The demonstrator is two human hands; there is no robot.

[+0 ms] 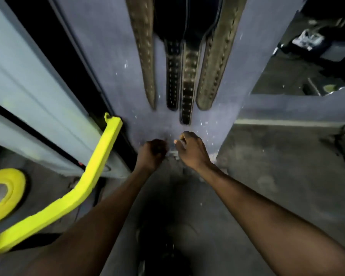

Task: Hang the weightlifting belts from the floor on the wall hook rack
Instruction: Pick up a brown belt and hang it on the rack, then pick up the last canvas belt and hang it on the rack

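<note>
Several weightlifting belts hang flat against the grey wall (pixel 112 66) ahead of me. A tan belt (pixel 145 56) is on the left and another tan belt (pixel 213 66) on the right. Two dark studded belts (pixel 173 76) (pixel 188 82) hang between them, and their tips end above my hands. The hook rack is above the frame and out of view. My left hand (pixel 152 154) is a closed fist low by the foot of the wall. My right hand (pixel 193 151) is beside it with its fingers curled. I see nothing in either hand. No belt shows on the floor.
A bright yellow machine bar (pixel 100 166) slants along the left, with a yellow weight plate (pixel 6 192) beyond it. A pale panel (pixel 28 76) stands at the left. At the right a mirror (pixel 307 56) meets the dark grey floor (pixel 277 176).
</note>
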